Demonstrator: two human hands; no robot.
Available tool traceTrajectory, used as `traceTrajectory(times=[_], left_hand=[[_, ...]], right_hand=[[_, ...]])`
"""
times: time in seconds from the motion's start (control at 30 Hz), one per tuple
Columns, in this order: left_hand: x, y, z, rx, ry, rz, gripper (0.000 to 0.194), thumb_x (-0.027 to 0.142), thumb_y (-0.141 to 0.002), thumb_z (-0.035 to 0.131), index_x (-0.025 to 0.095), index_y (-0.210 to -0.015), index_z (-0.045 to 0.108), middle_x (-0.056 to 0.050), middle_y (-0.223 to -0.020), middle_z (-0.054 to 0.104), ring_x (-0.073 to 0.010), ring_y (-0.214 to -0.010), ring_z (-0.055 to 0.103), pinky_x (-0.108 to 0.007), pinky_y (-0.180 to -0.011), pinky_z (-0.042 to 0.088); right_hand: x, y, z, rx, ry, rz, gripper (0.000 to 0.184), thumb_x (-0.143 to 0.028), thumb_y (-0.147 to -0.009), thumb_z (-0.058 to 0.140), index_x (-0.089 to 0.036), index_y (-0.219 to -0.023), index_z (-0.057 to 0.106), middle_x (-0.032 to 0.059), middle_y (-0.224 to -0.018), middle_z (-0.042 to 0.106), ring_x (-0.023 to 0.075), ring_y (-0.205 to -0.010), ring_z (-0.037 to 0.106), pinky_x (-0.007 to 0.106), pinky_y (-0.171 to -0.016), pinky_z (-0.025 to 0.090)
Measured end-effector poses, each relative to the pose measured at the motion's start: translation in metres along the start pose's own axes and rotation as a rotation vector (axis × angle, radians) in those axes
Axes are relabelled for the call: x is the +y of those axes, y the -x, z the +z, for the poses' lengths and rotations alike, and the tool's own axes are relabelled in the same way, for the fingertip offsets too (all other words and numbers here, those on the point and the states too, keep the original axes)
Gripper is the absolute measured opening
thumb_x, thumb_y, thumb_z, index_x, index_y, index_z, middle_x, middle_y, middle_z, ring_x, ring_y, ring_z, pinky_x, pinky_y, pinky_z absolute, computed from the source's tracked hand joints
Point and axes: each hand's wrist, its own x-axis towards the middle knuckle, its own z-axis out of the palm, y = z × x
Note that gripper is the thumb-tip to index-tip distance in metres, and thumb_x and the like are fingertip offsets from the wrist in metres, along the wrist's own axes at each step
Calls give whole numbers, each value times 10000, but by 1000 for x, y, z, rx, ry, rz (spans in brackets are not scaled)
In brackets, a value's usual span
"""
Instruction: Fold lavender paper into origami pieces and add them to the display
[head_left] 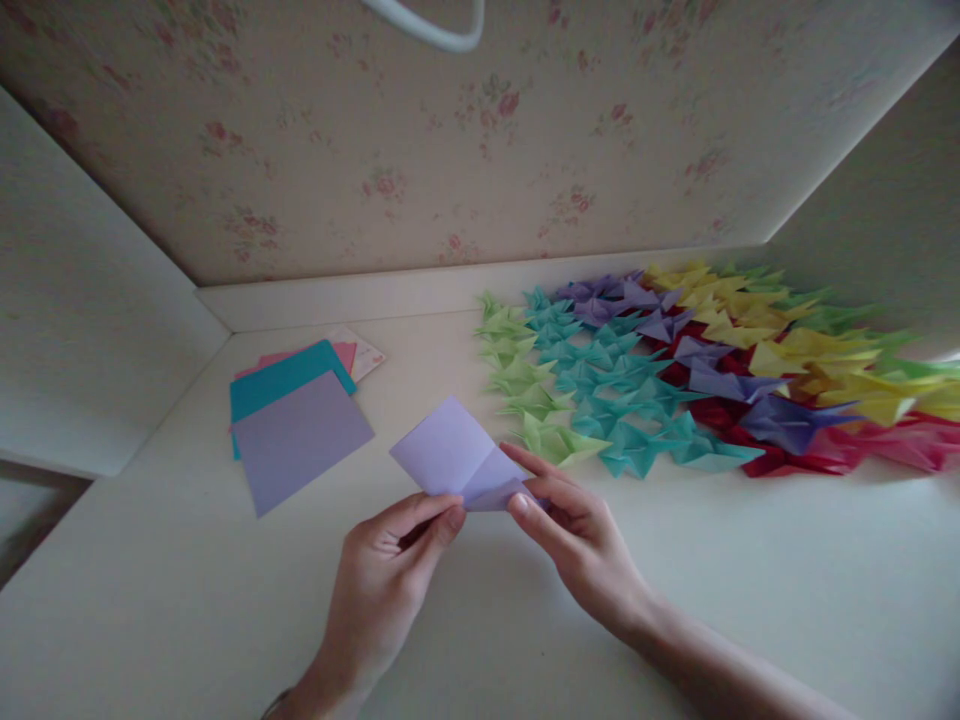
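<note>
A partly folded sheet of light purple origami paper [448, 445] is held up between both hands, above the white table. My left hand [390, 570] pinches its lower edge between thumb and fingers. On the right side, my right hand [577, 540] grips the paper with the thumb in front and the fingers behind. A crease runs down its middle, and a folded flap stands near the right thumb. Part of the sheet is hidden by the right fingers.
To the left lies a stack of flat paper, with a purple sheet [304, 440] over a teal sheet [289, 380] and pink ones. Many folded paper cranes, including green [555, 440], teal [634, 445] and yellow [817, 355], fill the right side. A floral wall [465, 150] stands behind.
</note>
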Motion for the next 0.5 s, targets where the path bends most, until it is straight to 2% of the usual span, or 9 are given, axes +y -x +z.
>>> traceTrajectory(times=[0.1, 0.17, 0.3, 0.4, 0.5], left_hand=[[-5, 0, 3, 46, 48, -53, 199, 364, -794, 759, 222, -925, 805, -33, -890, 811, -211, -814, 742, -241, -727, 581], [-7, 0, 5, 66, 116, -92, 252, 357, -777, 776, 205, -979, 778, -31, -853, 806, -191, -765, 737, -227, -697, 579], [-4, 1, 10, 66, 251, -111, 430, 336, -786, 779, 200, -1176, 660, -6, -796, 775, -147, -726, 710, -180, -634, 540], [1, 2, 13, 69, 294, -155, 740, 333, -791, 779, 232, -1436, 431, 26, -716, 744, -133, -679, 692, -161, -574, 502], [7, 3, 15, 91, 319, -189, 988, 333, -768, 792, 255, -1550, 194, 47, -660, 724, -148, -659, 700, -171, -562, 496]], right_hand=[[-1, -2, 4, 11, 21, -11, 294, -384, -907, 644, -180, -713, 729, 91, -1067, 732, 221, -942, 656, 294, -789, 473], [-1, -2, 6, 64, 2, -3, 269, -380, -885, 668, -179, -714, 719, 61, -915, 739, 179, -777, 636, 264, -671, 456], [3, 1, 8, 135, -85, 60, 216, -383, -828, 732, -188, -739, 703, 16, -768, 706, 137, -658, 584, 235, -590, 429], [5, 2, 8, 169, -85, 95, 229, -396, -803, 755, -185, -737, 693, 1, -685, 666, 122, -605, 553, 227, -556, 413], [6, 1, 8, 186, -88, 110, 243, -407, -799, 757, -183, -737, 685, 0, -655, 655, 126, -607, 568, 228, -560, 427]])
